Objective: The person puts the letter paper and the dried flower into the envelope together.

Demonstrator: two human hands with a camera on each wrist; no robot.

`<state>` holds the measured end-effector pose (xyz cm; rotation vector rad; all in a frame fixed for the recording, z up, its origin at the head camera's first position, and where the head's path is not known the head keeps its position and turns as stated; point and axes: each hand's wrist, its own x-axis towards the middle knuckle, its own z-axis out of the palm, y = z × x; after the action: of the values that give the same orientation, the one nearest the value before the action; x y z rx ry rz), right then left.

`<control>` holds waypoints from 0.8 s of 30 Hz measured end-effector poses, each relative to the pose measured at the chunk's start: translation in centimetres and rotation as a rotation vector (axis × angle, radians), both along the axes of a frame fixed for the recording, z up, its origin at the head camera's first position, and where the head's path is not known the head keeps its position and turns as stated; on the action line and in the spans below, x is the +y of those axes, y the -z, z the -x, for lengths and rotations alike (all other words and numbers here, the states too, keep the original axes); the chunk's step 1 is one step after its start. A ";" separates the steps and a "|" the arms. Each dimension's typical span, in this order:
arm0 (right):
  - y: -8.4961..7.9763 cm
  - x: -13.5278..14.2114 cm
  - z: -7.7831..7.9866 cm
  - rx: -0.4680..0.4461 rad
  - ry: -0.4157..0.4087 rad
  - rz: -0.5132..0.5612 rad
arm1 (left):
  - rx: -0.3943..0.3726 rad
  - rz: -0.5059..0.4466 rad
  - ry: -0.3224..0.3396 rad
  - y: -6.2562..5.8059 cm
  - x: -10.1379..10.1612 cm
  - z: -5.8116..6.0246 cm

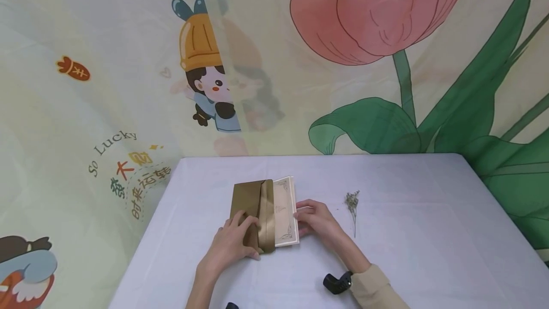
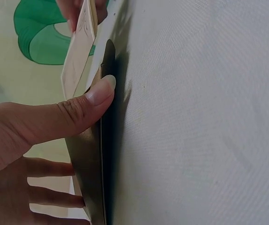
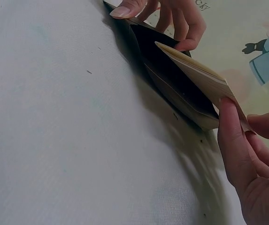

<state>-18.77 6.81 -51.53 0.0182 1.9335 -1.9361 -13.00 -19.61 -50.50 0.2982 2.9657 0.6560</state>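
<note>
A gold-brown envelope (image 1: pixel 247 196) lies on the white table, with a lighter gold band along its right side. Out of its right end sticks a cream card (image 1: pixel 285 211) with scrollwork in the corners. My left hand (image 1: pixel 231 243) grips the envelope, thumb (image 2: pixel 85 110) at the near edge and fingers spread over the top face. My right hand (image 1: pixel 319 222) pinches the card's right edge between thumb and fingers. In the right wrist view, the envelope's dark mouth (image 3: pixel 172 82) gapes around the card, which looks like several layers (image 3: pixel 197 70) together.
A small sprig of dried flowers (image 1: pixel 352 201) lies on the white tabletop (image 1: pixel 429 232) right of my right hand. Tiny dark crumbs dot the cloth near the envelope. Behind the table hangs a printed backdrop (image 1: pixel 266 61) with a tulip and cartoon figures.
</note>
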 end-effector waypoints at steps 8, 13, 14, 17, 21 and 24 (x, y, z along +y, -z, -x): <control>0.3 -0.7 0.2 -0.005 -0.027 -0.012 | 0.010 0.001 0.004 0.0 0.0 0.0; 0.5 -1.3 0.3 -0.002 -0.041 -0.006 | 0.011 0.002 0.007 0.0 0.0 0.0; 0.5 -1.4 0.3 -0.002 -0.042 -0.005 | 0.007 0.001 0.006 0.0 0.0 0.0; 0.6 -1.8 0.3 -0.007 -0.043 0.000 | 0.001 -0.003 0.003 0.0 0.0 0.1; 0.7 -2.2 0.4 -0.013 -0.056 0.016 | -0.007 0.001 -0.003 0.2 -0.1 0.1; 0.7 -2.4 0.4 -0.015 -0.072 0.025 | -0.010 0.005 -0.008 0.3 -0.1 0.2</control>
<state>-19.14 4.36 -52.22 -0.0430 1.8747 -1.9077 -13.17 -19.71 -50.78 0.2826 2.9595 0.6495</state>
